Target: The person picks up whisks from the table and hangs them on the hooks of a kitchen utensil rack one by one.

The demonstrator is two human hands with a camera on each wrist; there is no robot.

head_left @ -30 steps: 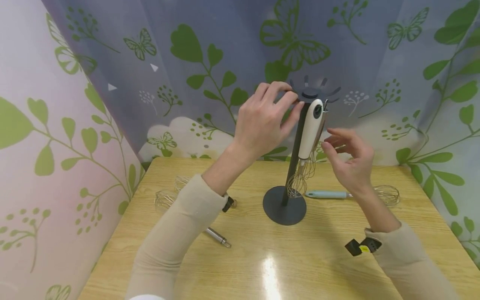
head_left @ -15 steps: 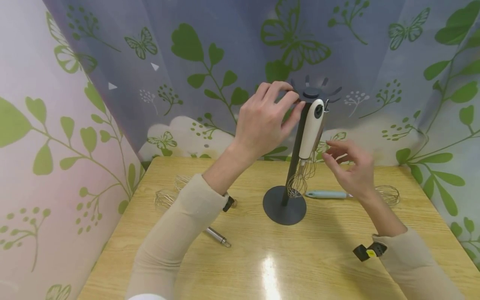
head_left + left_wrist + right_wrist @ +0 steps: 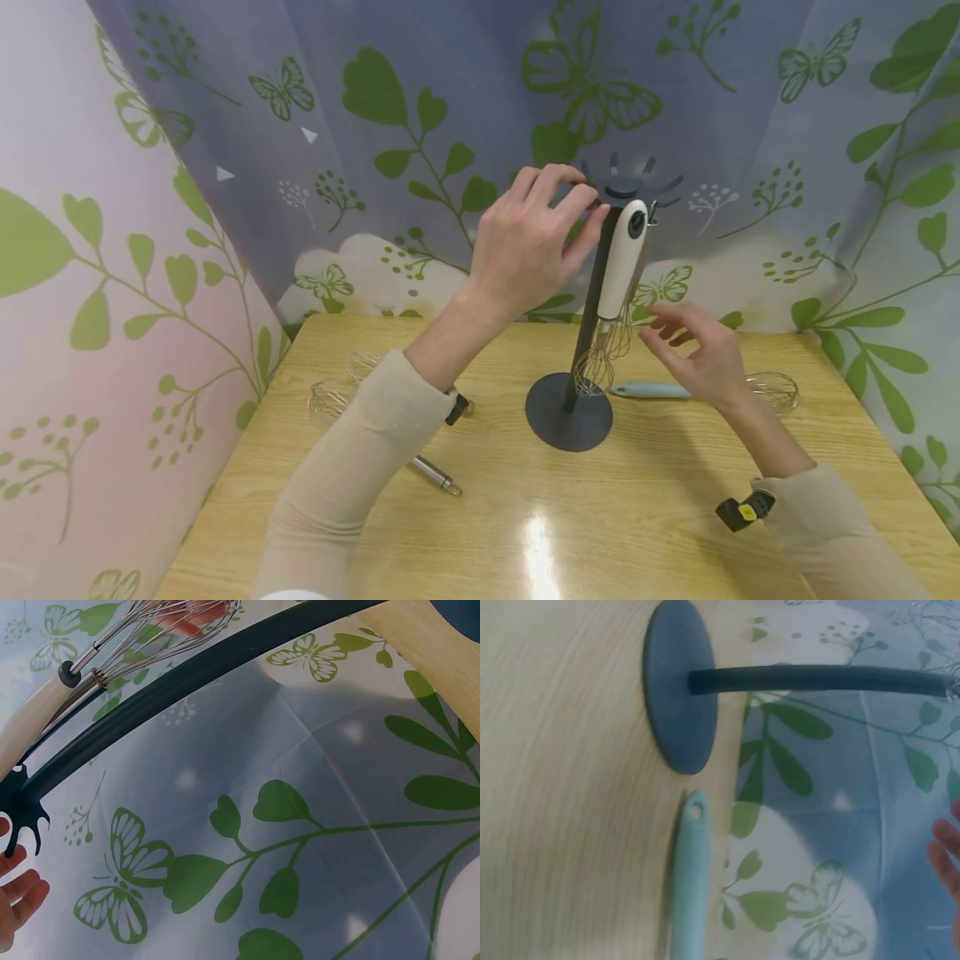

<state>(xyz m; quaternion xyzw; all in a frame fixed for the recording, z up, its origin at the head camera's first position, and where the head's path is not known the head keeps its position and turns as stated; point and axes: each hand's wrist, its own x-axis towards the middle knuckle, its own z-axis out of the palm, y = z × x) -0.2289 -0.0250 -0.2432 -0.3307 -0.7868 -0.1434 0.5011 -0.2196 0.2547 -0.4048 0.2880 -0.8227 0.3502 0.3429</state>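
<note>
My left hand is at the top of a black utensil stand, thumb and fingers pinching the edge of its hooked head. A whisk with a cream handle hangs from a front hook, wires downward. Behind it hangs another whisk with a metal handle, mostly covered. To the right of the hanging wires, my right hand hovers with loosely bent fingers and nothing in them. Below that hand, a whisk with a light-blue handle lies on the table, partly hidden by the wrist; its handle shows in the right wrist view.
Under my left forearm lie more whisks: wire heads stick out on one side and a metal handle on the other. The wooden table meets a patterned curtain at the back and sides.
My right hand has lowered a little, away from the hanging whisks and towards the blue-handled one. The left hand stays at the stand's top.
</note>
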